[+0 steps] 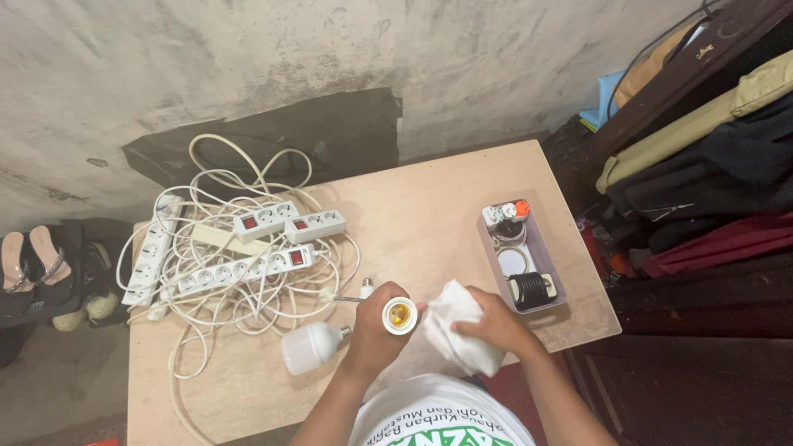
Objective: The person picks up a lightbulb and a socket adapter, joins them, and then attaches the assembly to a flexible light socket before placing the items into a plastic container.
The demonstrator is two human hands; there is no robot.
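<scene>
While the left hand (373,334) clasps a round white lamp socket (400,315) — brassy inside — above the near table (429,215) edge, the right hand (494,320) bunches a soft, crumpled white cloth (454,326) just beside it. Tangled cords and power strips (248,248) crowd the left; bare wood lies ahead.

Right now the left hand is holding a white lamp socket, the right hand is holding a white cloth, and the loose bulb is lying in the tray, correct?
Not quite. In the head view the bulb lies on the table, left of the left hand, not in the tray. The lamp socket and the right hand with the cloth are as you said.
</scene>
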